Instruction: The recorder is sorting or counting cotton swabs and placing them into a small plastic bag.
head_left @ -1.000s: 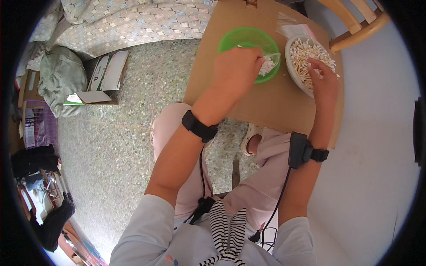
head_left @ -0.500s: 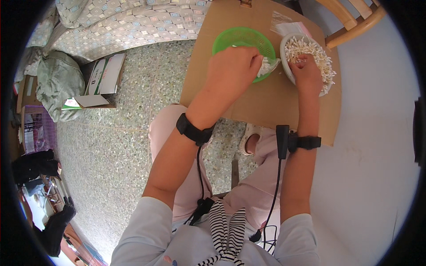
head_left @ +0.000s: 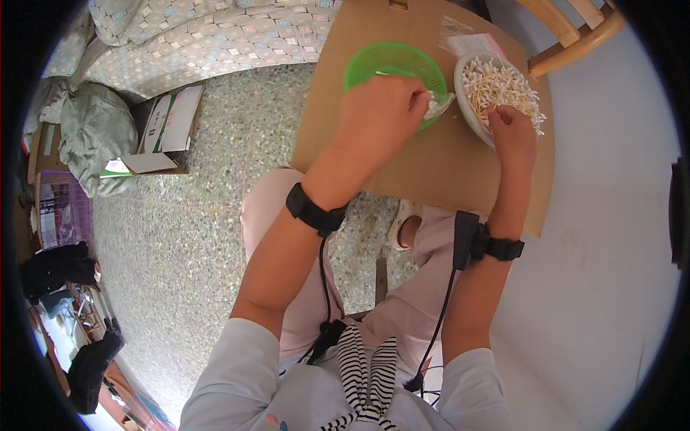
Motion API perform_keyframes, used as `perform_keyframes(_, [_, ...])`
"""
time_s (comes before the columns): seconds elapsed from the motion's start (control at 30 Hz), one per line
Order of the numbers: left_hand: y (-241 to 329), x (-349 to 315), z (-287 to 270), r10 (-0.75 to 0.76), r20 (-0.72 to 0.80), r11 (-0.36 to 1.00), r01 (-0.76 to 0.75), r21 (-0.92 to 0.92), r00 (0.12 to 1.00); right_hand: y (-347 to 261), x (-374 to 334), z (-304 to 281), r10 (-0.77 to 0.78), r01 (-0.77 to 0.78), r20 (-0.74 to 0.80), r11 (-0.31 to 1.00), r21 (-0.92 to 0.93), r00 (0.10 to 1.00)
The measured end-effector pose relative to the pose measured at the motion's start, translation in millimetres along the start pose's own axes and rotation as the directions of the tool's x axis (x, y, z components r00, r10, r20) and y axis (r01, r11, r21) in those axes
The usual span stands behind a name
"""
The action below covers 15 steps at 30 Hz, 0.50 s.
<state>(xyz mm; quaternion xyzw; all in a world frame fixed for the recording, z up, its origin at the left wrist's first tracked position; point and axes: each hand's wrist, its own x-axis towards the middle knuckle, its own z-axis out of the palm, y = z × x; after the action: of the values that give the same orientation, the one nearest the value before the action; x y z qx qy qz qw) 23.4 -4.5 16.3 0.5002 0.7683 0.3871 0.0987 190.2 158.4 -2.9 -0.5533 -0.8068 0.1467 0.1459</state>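
A heap of cotton swabs (head_left: 499, 80) with white tips fills the pale bowl (head_left: 462, 104) at the right of the cardboard. My right hand (head_left: 514, 136) is over the bowl's near side, its thumb and fingers pinched at the swabs; how many it grips is hidden. To the left stands a green plastic basket (head_left: 392, 54). Over it my left hand (head_left: 379, 111) is closed on the edge of a clear plastic bag (head_left: 445, 103), which has white-tipped swabs inside. The back of the hand hides most of the bag and part of the basket.
A brown cardboard sheet (head_left: 467, 172) serves as the work surface. Clear and white plastic bags (head_left: 474, 44) lie behind the bowl. A wooden chair (head_left: 575, 43) stands at the far right beside a white wall (head_left: 604, 215). An open carton (head_left: 169, 129) sits on the floor at left.
My right hand has drawn back and to the right, from the middle of the swabs to the bowl's near side. The left hand has stayed nearly still at the bag.
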Motion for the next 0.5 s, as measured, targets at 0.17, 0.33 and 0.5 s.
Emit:
perform_keyframes(0.17, [11,4,-14,-0.051,-0.015,0.998,0.051,-0.036,0.999,-6,-13,0,-0.085,0.083,0.000,0.974,0.212,0.996])
perform_keyframes(0.33, [-4,9,-17,0.088,-0.175,0.995,-0.096,-0.041,0.981,14,6,-3,-0.011,-0.004,0.051,0.960,0.281,0.999])
perform_keyframes(0.5, [0,6,-14,0.066,-0.116,0.996,-0.073,-0.059,0.991,-5,-4,-10,0.018,-0.035,0.056,0.952,0.305,0.998])
